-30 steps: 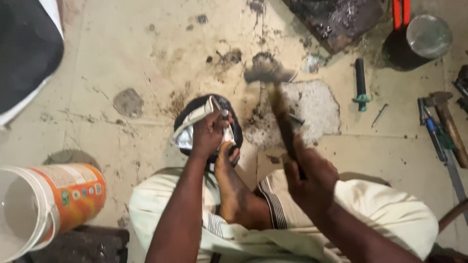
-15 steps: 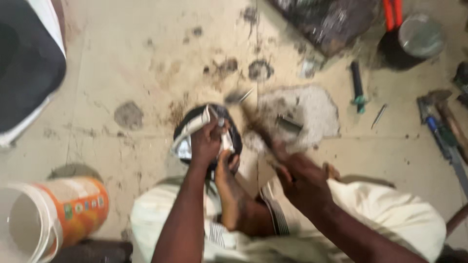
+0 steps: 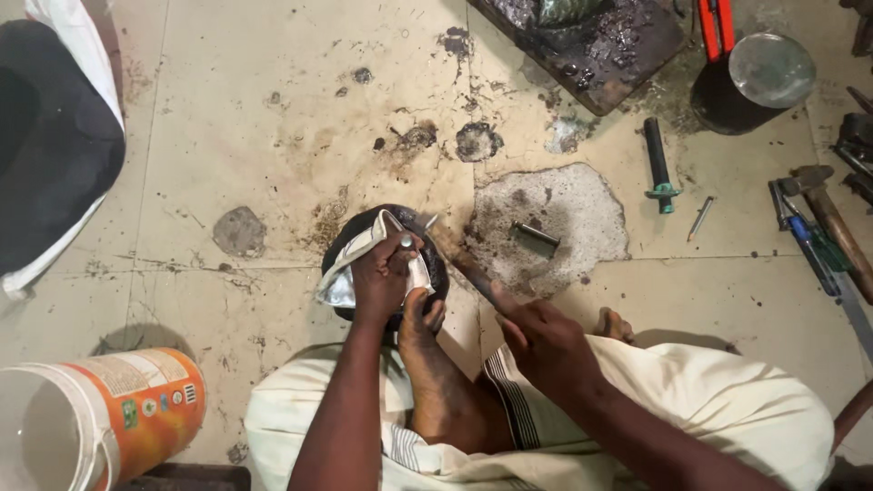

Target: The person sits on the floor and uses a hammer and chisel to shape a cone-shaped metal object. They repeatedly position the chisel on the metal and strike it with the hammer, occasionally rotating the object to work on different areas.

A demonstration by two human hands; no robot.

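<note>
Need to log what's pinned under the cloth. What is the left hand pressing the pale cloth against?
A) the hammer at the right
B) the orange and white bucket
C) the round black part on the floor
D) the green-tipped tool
C: the left hand presses the pale cloth onto the round black part, far from the bucket.

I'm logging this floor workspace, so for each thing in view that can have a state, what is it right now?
Left hand: gripping a white cloth against the round black part.
Right hand: closed on a thin dark tool.
Orange-and-white plastic bucket: on its side, mouth open.
Small dark metal cylinder: lying loose on the grey patch.
Wooden-handled hammer: lying flat.
</note>
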